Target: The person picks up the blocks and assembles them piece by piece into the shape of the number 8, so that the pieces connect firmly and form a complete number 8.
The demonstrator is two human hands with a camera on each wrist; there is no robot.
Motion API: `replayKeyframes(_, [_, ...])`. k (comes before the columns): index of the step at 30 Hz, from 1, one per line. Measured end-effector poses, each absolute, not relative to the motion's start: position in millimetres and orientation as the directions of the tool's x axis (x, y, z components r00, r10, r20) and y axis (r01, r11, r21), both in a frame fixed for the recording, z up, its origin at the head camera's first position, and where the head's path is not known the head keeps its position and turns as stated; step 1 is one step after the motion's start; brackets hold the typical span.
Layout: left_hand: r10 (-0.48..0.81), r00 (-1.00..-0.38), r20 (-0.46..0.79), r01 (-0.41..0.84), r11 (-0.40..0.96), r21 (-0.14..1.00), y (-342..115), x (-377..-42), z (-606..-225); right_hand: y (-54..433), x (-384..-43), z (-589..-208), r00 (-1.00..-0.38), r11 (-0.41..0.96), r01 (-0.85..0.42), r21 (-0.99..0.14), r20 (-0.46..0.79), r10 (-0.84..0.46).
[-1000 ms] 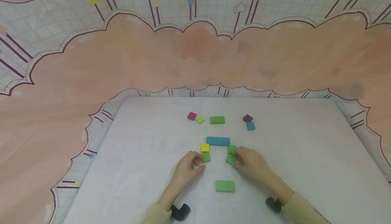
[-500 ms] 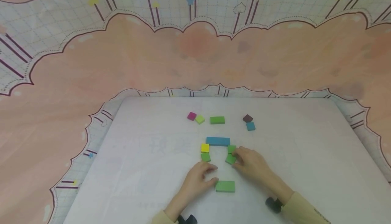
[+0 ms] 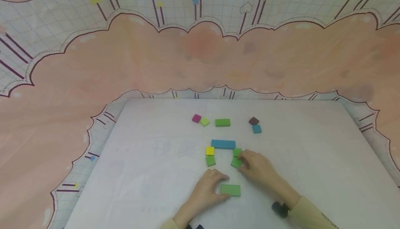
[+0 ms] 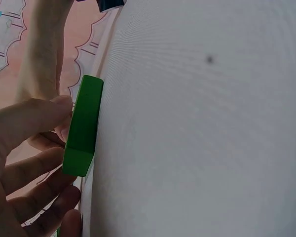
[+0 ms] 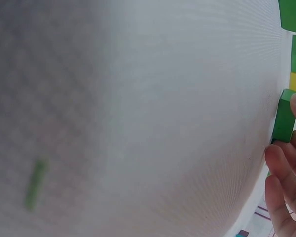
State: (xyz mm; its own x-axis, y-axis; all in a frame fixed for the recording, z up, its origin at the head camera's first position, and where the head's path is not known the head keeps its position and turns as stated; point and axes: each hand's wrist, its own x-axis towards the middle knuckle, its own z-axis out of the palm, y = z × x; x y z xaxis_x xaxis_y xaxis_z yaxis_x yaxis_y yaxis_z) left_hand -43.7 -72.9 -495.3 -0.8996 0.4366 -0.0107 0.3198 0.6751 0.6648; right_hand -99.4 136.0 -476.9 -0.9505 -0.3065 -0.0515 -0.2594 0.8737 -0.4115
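Note:
In the head view, my left hand [image 3: 207, 190] reaches round the left end of a light green rectangular block [image 3: 231, 190], thumb at its near edge. A gap shows between the index finger and the block's far edge. The left wrist view has this block [image 4: 83, 126] beside the spread fingers. My right hand [image 3: 257, 166] pinches a small green block [image 3: 236, 162] between thumb and fingers; it sits askew below another green block [image 3: 237, 152]. Opposite are a yellow block [image 3: 210, 151] and a tilted green block [image 3: 210, 160]. A long blue block [image 3: 223, 144] lies across the top.
Farther back on the white tabletop [image 3: 150, 173] lie a magenta block [image 3: 196, 118], a lime block [image 3: 205, 121], a green rectangular block [image 3: 223, 122], a dark brown block [image 3: 253, 120] and a small blue block [image 3: 257, 129]. A patterned cloth [image 3: 187, 59] lies beyond.
My left hand has left the tilted green block on the left and moved toward me and right, to the light green rectangular block. My right hand stays on its small green block.

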Motion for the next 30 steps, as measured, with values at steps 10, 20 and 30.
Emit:
replayKeyframes(10, [0.446,-0.895,-0.004,0.333,0.674,0.659,-71.9,-42.6,-495.1,137.0,-99.2,-476.7,-0.945,0.861,-0.282,-0.423,-0.029,-0.325])
replayKeyframes(20, [0.471,-0.882,-0.012,0.359,0.688,0.631,-71.4,-43.3,-495.6,136.5,-98.9,-478.9,-0.949,0.864,-0.265,-0.428,-0.041,-0.312])
replayKeyframes(30, [0.481,-0.876,-0.022,0.369,0.699,0.613,-70.6,-44.0,-491.8,138.7,-98.4,-483.2,-0.954,0.856,-0.247,-0.455,-0.041,-0.297])
